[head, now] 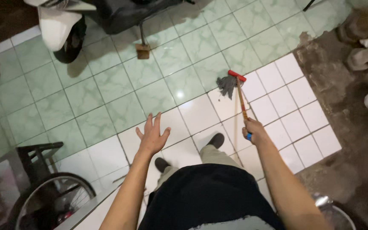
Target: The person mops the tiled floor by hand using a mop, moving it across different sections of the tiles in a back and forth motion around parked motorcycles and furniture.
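My right hand grips the mop by its wooden handle; its grey head with a red clamp rests on the white floor tiles ahead of my feet. My left hand hangs empty, fingers spread. A metal bucket sits at my right, its contents hidden.

Light is uneven: the tiled floor in the middle is moderately bright, with a small white glare spot from an overhead source. Corners fall into dim shadow, especially the bare concrete patch at right. Soft shadows sit beneath the scooter. Wide-angle bending curves the tile lines near the edges; detail is slightly soft.
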